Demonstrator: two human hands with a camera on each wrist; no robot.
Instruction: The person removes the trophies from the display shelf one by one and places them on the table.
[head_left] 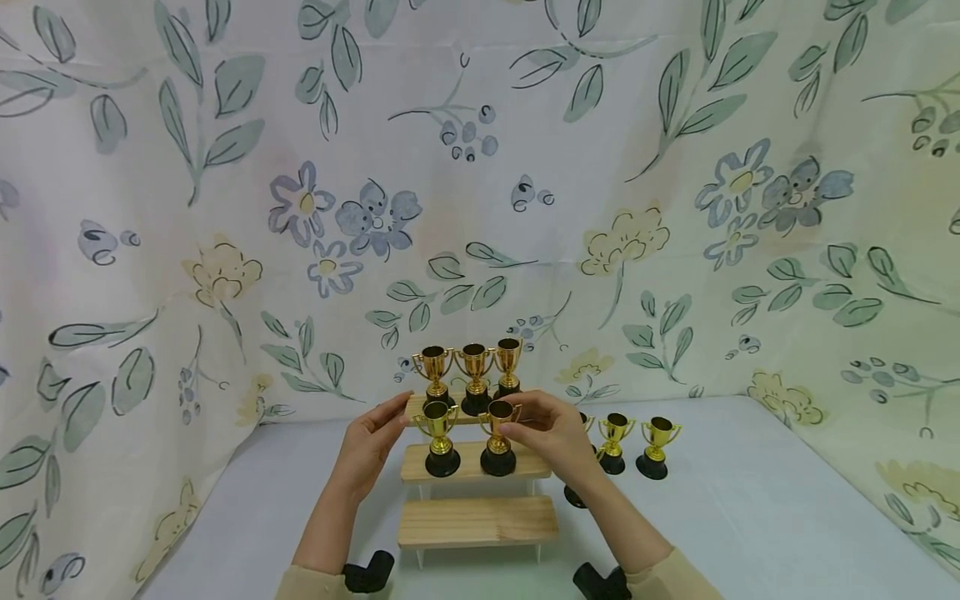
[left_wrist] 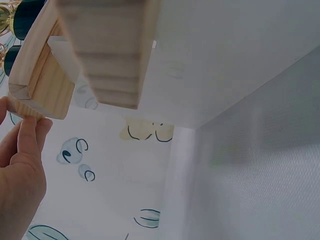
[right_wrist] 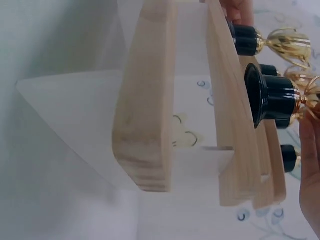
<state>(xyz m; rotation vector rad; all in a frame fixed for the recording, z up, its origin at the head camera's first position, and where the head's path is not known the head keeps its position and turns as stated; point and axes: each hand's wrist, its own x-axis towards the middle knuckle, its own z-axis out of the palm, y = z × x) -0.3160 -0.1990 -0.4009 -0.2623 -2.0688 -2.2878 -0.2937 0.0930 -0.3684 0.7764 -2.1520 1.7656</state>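
Observation:
A three-tier wooden display stand [head_left: 480,523] stands in the middle of the table. My left hand [head_left: 367,446] grips the left end of its top tier between thumb and fingers; the left wrist view shows the fingertips [left_wrist: 37,127] against the wood. My right hand [head_left: 551,433] pinches a small gold trophy cup [head_left: 498,437] with a black base, at the right of the middle tier. In the right wrist view that trophy's base [right_wrist: 272,95] looks slightly tilted at the board. Another gold trophy [head_left: 438,439] stands left of it. Three more trophies [head_left: 474,375] line the top tier.
Several gold trophies [head_left: 655,447] stand on the white table [head_left: 750,500] right of the stand, some partly behind my right forearm. The bottom tier shows bare wood. A flowered cloth [head_left: 480,208] hangs behind. Black wrist mounts [head_left: 369,572] show near both sleeves.

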